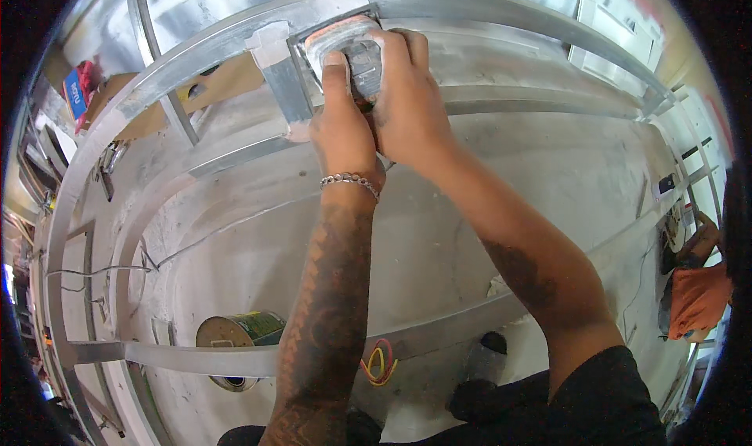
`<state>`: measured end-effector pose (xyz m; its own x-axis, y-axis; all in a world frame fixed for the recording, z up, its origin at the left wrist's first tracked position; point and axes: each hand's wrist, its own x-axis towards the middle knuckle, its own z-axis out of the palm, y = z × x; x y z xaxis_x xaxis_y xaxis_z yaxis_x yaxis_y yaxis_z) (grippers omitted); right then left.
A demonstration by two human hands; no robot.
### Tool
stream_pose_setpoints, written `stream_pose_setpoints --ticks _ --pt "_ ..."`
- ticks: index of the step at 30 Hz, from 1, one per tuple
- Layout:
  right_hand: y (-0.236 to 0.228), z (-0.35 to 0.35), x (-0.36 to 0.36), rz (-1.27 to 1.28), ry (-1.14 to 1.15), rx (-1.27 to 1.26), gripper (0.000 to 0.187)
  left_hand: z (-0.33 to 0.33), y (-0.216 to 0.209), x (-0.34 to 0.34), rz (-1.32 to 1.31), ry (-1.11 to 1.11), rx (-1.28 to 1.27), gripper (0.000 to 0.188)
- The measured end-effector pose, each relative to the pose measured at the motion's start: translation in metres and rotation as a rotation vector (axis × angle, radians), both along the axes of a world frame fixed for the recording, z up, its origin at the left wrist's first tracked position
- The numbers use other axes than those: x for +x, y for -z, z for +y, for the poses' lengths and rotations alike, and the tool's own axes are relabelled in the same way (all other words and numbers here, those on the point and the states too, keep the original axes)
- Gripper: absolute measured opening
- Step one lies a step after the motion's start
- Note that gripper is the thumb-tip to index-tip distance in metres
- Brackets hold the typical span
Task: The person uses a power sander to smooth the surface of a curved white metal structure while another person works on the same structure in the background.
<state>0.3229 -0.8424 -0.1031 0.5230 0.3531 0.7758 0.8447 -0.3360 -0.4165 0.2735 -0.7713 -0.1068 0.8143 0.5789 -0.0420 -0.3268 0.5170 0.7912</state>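
Observation:
Both of my hands are wrapped round a dusty grey sander (362, 58) with an orange rim at its far edge. My left hand (343, 129) grips its left side, thumb lying along the top. On the right side, the fingers of my right hand (409, 93) are curled over it. The sander sits at the upper rail of a grey metal frame (270, 74), beside a short upright. My hands hide its near end, so contact with the metal cannot be made out. A chain bracelet (350, 180) circles my left wrist.
A metal can (239, 330) lies on the floor behind the near rail (211, 360). A thin cable (227, 228) crosses the floor; coloured wires (379, 364) hang at the near rail. Far left are cardboard (211, 90) and a blue box (77, 93). Another person (697, 293) is at the right.

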Motion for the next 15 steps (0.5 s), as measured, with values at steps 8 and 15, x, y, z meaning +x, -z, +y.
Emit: stream_pose_setpoints --ticks 8,15 --pt "0.000 -0.004 -0.001 0.098 -0.002 -0.106 0.066 -0.005 0.005 0.000 -0.052 -0.045 0.011 0.068" --pt "-0.006 0.004 -0.003 0.007 -0.020 -0.023 0.066 0.003 -0.005 -0.005 -0.011 -0.025 0.019 0.068"
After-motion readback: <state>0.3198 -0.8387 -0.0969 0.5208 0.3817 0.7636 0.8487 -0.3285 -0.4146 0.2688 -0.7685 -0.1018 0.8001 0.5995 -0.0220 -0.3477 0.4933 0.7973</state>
